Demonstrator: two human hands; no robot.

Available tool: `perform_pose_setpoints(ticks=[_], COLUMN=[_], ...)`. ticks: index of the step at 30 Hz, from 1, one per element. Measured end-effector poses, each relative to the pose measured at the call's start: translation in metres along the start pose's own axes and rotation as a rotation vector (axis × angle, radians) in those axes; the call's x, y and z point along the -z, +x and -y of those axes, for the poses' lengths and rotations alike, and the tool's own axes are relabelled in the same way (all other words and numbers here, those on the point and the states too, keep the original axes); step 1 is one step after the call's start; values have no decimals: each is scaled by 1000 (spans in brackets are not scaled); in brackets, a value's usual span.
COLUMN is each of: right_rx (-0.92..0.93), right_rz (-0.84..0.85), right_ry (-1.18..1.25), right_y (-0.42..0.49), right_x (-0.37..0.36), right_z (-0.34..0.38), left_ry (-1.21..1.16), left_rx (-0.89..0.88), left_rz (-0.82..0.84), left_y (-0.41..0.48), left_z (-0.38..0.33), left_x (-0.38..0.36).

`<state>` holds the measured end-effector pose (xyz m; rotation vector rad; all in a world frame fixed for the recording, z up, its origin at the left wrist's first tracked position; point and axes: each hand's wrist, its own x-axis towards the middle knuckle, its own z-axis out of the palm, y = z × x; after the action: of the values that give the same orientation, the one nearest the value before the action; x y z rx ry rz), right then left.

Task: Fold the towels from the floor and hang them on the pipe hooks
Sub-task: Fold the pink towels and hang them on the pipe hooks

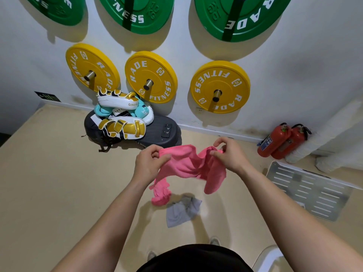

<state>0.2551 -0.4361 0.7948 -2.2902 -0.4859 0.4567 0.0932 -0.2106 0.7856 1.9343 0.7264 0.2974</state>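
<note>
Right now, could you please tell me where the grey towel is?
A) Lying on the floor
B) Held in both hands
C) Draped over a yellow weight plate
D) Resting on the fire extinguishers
A: the grey towel lies crumpled on the floor, while the left hand and right hand grip only the pink towel above it.

White wall (294, 55), beige floor (49, 173), yellow weight plates (151, 77)

The pink towel (184, 163) hangs bunched above the floor (59, 173), ends drooping; the grey towel (182, 211) lies crumpled there, seemingly just beneath.
</note>
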Motion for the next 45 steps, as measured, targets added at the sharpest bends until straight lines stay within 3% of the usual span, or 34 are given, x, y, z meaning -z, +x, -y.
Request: perform_pose_setpoints(ticks=[9, 12, 15, 26, 41, 45], right_rx=[-119, -33, 67, 131, 106, 162], right_rz=[381, 504, 444, 306, 189, 213], right_ry=[362, 405, 326, 206, -202, -148], right_y=[-28, -35, -37, -35, -22, -26], right_x=[-14, -15, -17, -21, -25, -28], right_z=[26, 30, 28, 29, 44, 45], left_ry=[18, -25, -95, -182, -159, -113], left_rx=[-74, -61, -13, -18, 0, -24], left_rz=[91, 103, 99, 145, 131, 84], left_y=[-16, -24, -29, -41, -34, -23], left_z=[-16, -21, -22, -24, -29, -33], left_x=[-36, -42, -45, -50, -45, -39])
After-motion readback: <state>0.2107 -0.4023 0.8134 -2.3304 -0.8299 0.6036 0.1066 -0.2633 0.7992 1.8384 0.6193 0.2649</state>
